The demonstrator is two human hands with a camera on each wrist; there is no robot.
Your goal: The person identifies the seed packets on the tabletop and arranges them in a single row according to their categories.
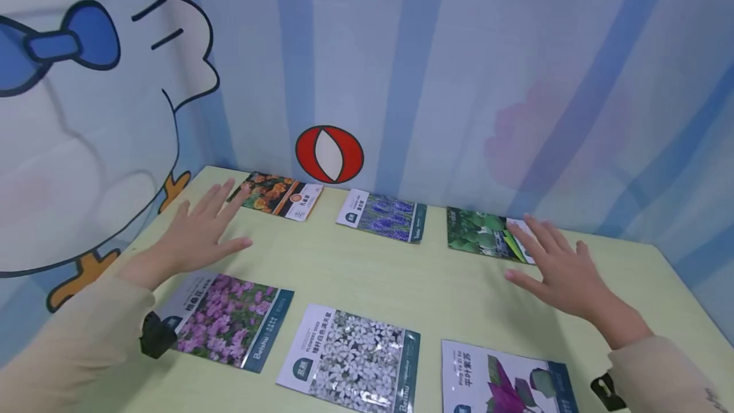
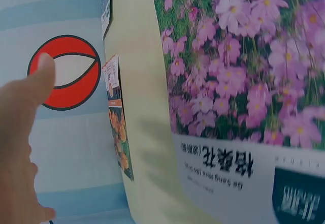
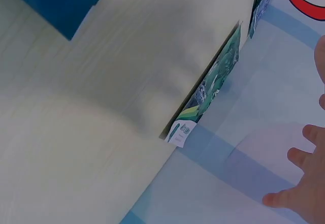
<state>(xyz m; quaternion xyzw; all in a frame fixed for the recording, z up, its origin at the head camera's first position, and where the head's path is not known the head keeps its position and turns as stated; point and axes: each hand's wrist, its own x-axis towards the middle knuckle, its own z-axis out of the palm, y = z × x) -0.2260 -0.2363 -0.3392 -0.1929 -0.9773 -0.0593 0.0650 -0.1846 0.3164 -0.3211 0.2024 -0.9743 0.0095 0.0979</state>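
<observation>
Both hands hover over a table on which seed packets lie in two rows. With fingers spread, my left hand is between the orange-flower packet at the back and the pink-flower packet in front; its palm faces down. My right hand, fingers also spread, overlaps the white end of the green-leaf packet in the head view. Neither hand holds anything. A purple-flower packet lies in the middle of the back row. In front are a white-flower packet and a purple-leaf packet.
The pale yellow table ends against a blue striped backdrop with a red-and-white ball printed on it. A large cartoon bird is printed at the left. Dark wrist cameras sit at the sleeves.
</observation>
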